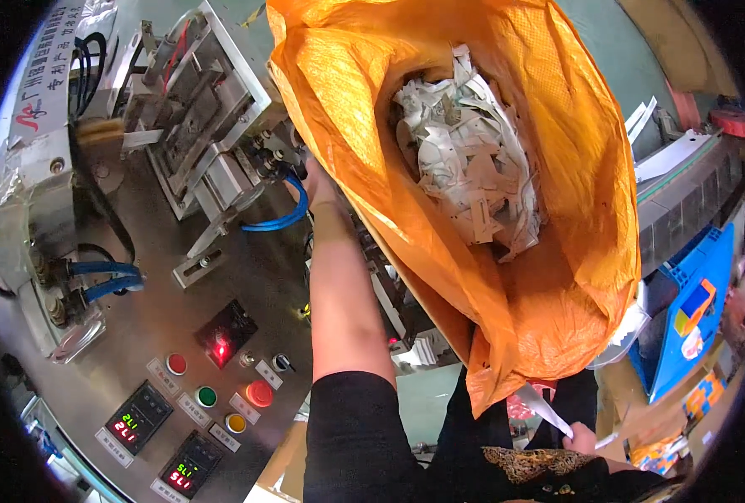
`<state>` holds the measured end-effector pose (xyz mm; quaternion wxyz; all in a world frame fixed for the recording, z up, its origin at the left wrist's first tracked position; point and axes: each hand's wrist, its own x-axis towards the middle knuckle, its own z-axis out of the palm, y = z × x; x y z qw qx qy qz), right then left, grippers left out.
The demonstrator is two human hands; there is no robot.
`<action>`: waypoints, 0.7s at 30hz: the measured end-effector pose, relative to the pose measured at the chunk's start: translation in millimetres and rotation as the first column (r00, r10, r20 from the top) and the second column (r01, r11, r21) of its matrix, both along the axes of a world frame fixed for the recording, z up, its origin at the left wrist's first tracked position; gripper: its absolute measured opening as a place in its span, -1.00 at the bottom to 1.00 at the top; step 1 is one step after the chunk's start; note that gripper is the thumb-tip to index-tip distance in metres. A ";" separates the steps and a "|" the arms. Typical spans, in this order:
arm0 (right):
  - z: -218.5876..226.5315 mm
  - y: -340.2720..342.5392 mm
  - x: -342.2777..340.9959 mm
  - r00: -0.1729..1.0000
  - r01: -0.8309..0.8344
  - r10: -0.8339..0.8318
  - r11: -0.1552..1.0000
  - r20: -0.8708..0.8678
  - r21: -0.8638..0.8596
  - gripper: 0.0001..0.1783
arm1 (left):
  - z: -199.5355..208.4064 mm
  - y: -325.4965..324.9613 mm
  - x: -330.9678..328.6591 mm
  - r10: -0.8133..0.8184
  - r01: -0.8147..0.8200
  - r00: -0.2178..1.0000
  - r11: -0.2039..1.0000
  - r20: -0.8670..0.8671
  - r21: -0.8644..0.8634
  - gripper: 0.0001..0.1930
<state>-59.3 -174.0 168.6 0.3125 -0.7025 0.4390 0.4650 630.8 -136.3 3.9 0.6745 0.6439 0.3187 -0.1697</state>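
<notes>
My left arm stretches forward between the machine panel and a large orange woven sack (573,210). At its end my left hand (312,180) is beside the machine's metal fixture (213,159) and a blue hose (284,220). The sack's edge partly covers that hand, and its fingers cannot be made out. Inside the open sack lies a heap of torn white scraps (464,159). Low on the right, near my body, my right hand (582,438) is closed on the end of a thin white strip (545,412), which points up toward the sack's lower edge.
A metal control panel (158,323) with buttons and lit displays fills the left side. A conveyor (691,201) curves along the right, with white pieces (674,157) on it. Below it stands a blue plastic crate (682,335).
</notes>
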 end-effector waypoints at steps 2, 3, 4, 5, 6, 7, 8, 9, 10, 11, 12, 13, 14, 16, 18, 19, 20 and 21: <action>-1.4 -2.9 6.4 1.000 0.005 -0.005 1.000 0.003 0.009 -0.85 | -6.8 9.2 5.6 0.007 -0.007 1.000 1.000 0.000 -0.012 -0.66; -1.5 -3.6 4.9 1.000 0.000 0.000 1.000 -0.002 0.012 -0.85 | -12.7 12.8 7.9 0.010 -0.010 1.000 1.000 0.003 -0.029 -0.65; -2.9 -4.1 3.1 1.000 0.000 0.001 1.000 -0.014 0.013 -0.85 | -16.4 10.2 8.6 0.032 -0.025 0.997 0.994 0.066 -0.109 -0.63; -3.8 -4.4 1.5 1.000 0.000 0.001 1.000 -0.027 0.014 -0.84 | -18.9 10.4 6.8 0.036 -0.029 0.998 0.994 0.060 -0.109 -0.63; -4.3 -4.2 0.3 0.999 -0.004 0.004 1.000 -0.033 0.013 -0.84 | -20.7 10.6 7.8 0.039 -0.033 0.998 0.995 0.053 -0.096 -0.63; -5.3 -4.2 -1.1 0.999 0.009 -0.008 1.000 -0.031 0.018 -0.85 | -21.2 9.7 15.8 0.042 -0.038 0.998 0.996 0.048 -0.082 -0.63; -5.9 -5.1 -2.3 0.999 0.023 -0.022 1.000 -0.030 0.021 -0.85 | -25.1 3.7 20.9 0.045 -0.042 0.998 0.997 0.042 -0.071 -0.63; -6.0 -5.8 -2.6 0.999 0.020 -0.020 1.000 -0.036 0.018 -0.85 | -24.7 6.0 31.0 0.047 -0.045 0.998 0.997 0.037 -0.060 -0.63; -5.2 -5.6 -2.0 1.000 0.020 -0.019 1.000 -0.021 0.013 -0.85 | -23.8 8.7 36.3 0.047 -0.045 0.998 0.998 0.030 -0.053 -0.63; -4.6 -5.2 -1.3 1.000 0.019 -0.019 1.000 -0.006 0.009 -0.84 | -24.2 10.4 36.5 0.047 -0.046 0.999 0.998 0.023 -0.045 -0.63; -5.0 -6.2 0.3 1.000 0.010 -0.010 1.000 0.007 0.002 -0.84 | -28.1 5.4 36.2 0.046 -0.045 0.999 0.998 0.017 -0.036 -0.63; -4.4 -6.8 2.0 1.000 0.010 -0.010 1.000 0.003 0.001 -0.84 | -37.9 -38.8 56.9 0.046 -0.046 0.999 0.999 0.013 -0.023 -0.63; -3.9 -7.5 3.5 1.000 0.018 -0.018 1.000 -0.001 0.005 -0.84 | -36.6 -29.7 52.7 0.046 -0.046 0.999 0.999 0.009 -0.009 -0.63; -5.7 -8.5 4.5 1.000 0.017 -0.018 1.000 0.005 0.025 -0.84 | -38.3 -26.4 61.8 0.054 -0.055 0.998 0.998 0.017 0.035 -0.63; -2.5 -8.3 1.6 1.000 0.023 -0.023 1.000 0.002 0.015 -0.83 | -45.4 -32.9 44.9 0.046 -0.046 0.999 0.998 -0.006 0.052 -0.62; -2.9 -8.1 1.6 1.000 0.024 -0.024 1.000 0.003 0.014 -0.83 | -44.2 -30.7 41.5 0.045 -0.044 0.999 0.997 -0.005 0.064 -0.62; -2.8 -7.5 2.0 0.999 0.042 -0.042 0.999 0.000 0.007 -0.83 | -43.3 -32.5 42.0 0.043 -0.043 0.999 0.996 -0.005 0.075 -0.62; -2.8 -7.2 1.7 0.998 0.060 -0.060 0.998 -0.003 0.000 -0.83 | -44.8 -44.0 49.7 0.042 -0.041 0.999 0.996 -0.006 0.085 -0.62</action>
